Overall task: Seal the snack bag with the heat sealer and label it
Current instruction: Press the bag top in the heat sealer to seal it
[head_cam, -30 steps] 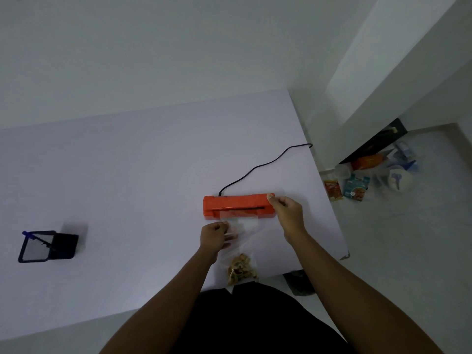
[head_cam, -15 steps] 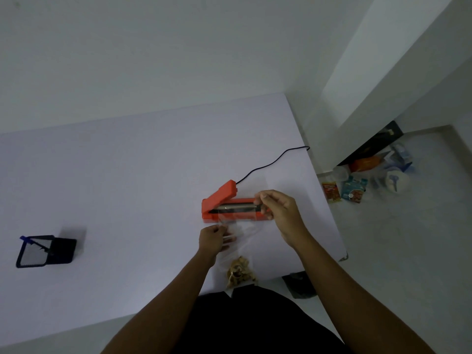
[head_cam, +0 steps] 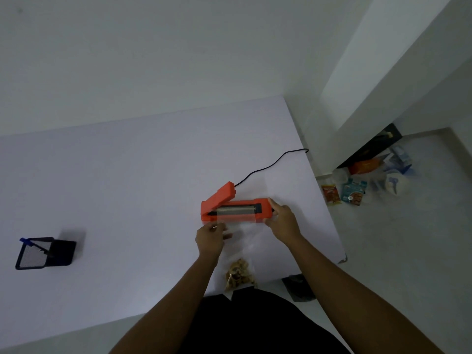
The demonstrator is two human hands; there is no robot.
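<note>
In the middle of the frame, the left hand [head_cam: 210, 238] and right hand [head_cam: 283, 222] each pinch the bag [head_cam: 242, 241], its top on the open sealer [head_cam: 263, 210]. If the top wrinkles, the seal may leak.

A matt orange plastic heat sealer [head_cam: 236, 208] with a shiny metallic strip; just before it, a clear glossy plastic snack bag [head_cam: 240, 254].
</note>
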